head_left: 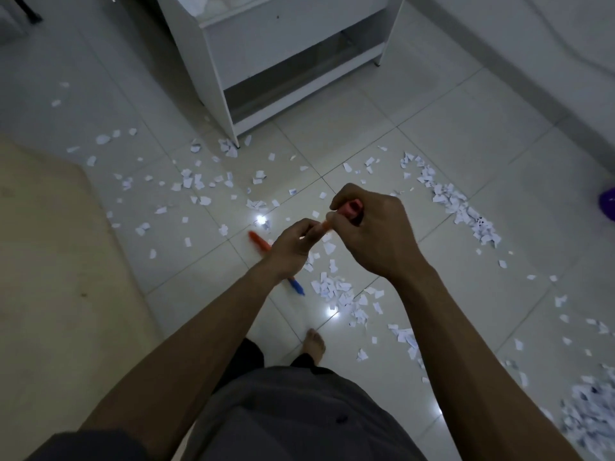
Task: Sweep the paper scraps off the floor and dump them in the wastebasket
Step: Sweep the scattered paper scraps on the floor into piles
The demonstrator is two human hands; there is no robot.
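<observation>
At far left we see one flat beige surface (50,261) on glossy pale tiles (449,128). Torn white paper scraps (332,287), too many to count, litter the floor, thickest at right. One white cabinet (266,61) stands behind. Our left hand (293,247) pinches one orange handle (352,207) and our right hand (369,234) grips it. The left wrist hides the middle of one orange-and-blue stick (259,242). One purple rounded thing (607,204) sits at the right edge.

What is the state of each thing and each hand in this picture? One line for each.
Paper scraps: scattered on the floor, some in heaps.
Orange handle: held in both hands, off the floor.
Right hand: grips the handle's end.
Left hand: pinches the handle.
Orange and blue stick: lies on the floor, partly hidden.
</observation>
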